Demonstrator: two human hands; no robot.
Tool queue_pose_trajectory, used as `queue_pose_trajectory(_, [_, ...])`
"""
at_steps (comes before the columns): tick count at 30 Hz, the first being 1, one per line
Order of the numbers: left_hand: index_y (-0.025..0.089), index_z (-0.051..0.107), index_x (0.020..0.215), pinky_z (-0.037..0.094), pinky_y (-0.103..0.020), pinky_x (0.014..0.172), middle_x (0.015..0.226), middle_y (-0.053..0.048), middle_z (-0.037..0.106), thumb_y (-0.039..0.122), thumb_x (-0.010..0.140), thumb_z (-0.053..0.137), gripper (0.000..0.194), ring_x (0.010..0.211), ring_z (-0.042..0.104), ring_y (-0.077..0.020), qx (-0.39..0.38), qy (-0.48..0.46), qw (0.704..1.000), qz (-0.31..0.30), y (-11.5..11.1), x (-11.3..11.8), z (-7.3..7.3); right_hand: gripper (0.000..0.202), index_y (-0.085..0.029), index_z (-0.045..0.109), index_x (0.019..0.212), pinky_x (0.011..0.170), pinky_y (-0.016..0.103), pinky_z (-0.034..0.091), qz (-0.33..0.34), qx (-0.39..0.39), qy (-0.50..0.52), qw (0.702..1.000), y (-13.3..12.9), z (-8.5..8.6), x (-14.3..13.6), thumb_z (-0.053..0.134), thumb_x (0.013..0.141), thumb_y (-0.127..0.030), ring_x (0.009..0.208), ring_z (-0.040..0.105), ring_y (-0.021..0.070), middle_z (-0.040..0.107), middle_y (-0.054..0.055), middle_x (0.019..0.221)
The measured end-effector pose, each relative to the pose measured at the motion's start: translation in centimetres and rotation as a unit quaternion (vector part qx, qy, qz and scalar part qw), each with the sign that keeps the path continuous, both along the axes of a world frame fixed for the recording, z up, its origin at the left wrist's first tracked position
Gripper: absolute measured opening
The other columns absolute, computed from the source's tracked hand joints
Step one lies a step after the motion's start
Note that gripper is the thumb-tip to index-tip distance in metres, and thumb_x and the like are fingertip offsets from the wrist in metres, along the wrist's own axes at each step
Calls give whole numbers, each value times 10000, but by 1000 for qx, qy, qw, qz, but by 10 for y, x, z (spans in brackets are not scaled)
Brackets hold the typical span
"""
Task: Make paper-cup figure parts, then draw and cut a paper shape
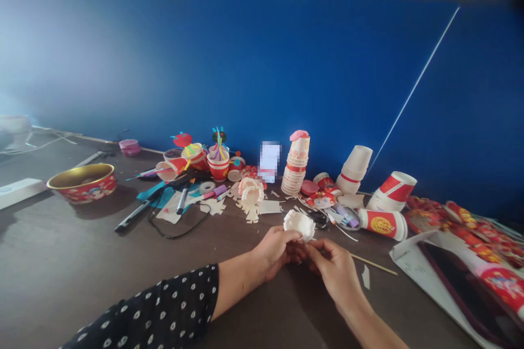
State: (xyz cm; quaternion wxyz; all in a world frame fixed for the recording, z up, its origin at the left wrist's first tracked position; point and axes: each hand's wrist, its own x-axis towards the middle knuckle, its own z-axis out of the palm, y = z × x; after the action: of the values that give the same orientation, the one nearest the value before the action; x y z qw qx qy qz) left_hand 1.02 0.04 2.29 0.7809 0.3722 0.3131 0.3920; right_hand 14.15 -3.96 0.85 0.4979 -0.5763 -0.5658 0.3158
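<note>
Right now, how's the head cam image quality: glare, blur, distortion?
Head view: hazy glare washes the upper left of the blue partition; corners darken, edges bend; left hand and right hand on the white paper cup piece look fairly sharp; one small patch by the stacked cups is pixelated.

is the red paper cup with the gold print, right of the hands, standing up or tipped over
Tipped over. The red cup lies on its side on the table, its white rim pointing right.

dark table (61,262) | gold-lined bowl (82,181) | paper cups (295,166) | black marker (133,215) | wooden skewer (373,265)
</note>
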Motion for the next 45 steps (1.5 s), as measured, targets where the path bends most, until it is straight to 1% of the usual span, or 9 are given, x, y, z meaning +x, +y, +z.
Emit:
queue_pose_trajectory(8, [80, 574, 656, 350, -220, 481, 524, -26, 546, 211, 585, 671, 177, 457, 484, -87, 26, 3, 999, 28, -1, 2, -6, 221, -172, 626, 679, 431, 225, 414, 4, -18, 23, 1000, 1, -1, -1, 614, 706, -391, 463, 549, 146, 648, 18, 583])
queue_pose_trajectory(15, [81, 566, 622, 342, -213, 456, 504, -14, 529, 212, 571, 676, 178, 438, 474, -80, 21, 13, 999, 35, -1, 3, -6, 248, -171, 611, 684, 431, 229, 417, 11, -16, 32, 999, 0, -2, -1, 604, 713, -417, 460, 554, 149, 649, 23, 595])
queue_pose_trajectory(20, [89, 558, 614, 346, -208, 444, 496, -15, 534, 162, 568, 642, 120, 431, 480, -82, 0, 10, 1000, 25, -2, 3, -4, 256, -181, 588, 665, 443, 228, 414, 18, -9, 13, 1000, 1, -2, -2, 587, 728, -429, 460, 548, 149, 628, 11, 563])
queue_pose_trajectory(26, [87, 567, 610, 371, -199, 456, 480, -13, 547, 108, 610, 569, 21, 418, 492, -80, -44, 12, 999, 6, -1, 2, -2, 287, -187, 556, 625, 464, 222, 409, 18, 13, -49, 999, -2, 0, -1, 546, 759, -441, 468, 538, 148, 589, -2, 515])
queue_pose_trajectory(36, [75, 561, 586, 359, -181, 419, 483, -38, 561, 42, 651, 509, 89, 388, 503, -81, -78, 14, 997, -26, -2, -1, 4, 334, -194, 552, 589, 464, 213, 373, 2, 44, -156, 987, -7, 7, -1, 488, 794, -449, 460, 515, 145, 580, -6, 489])
queue_pose_trajectory(40, [78, 566, 634, 381, -185, 426, 516, -39, 579, 46, 656, 521, 59, 405, 524, -90, -89, -1, 995, -39, -2, -2, 4, 312, -195, 560, 600, 478, 207, 381, 4, 54, -165, 985, -8, 10, -1, 494, 797, -428, 478, 531, 144, 603, -8, 514])
queue_pose_trajectory(45, [69, 572, 686, 394, -181, 435, 541, -47, 591, 54, 654, 556, 38, 433, 547, -99, -101, -14, 993, -54, 1, -5, 2, 270, -195, 572, 625, 497, 214, 403, 10, 55, -148, 987, -6, 9, 1, 519, 787, -405, 503, 555, 152, 625, -2, 537])
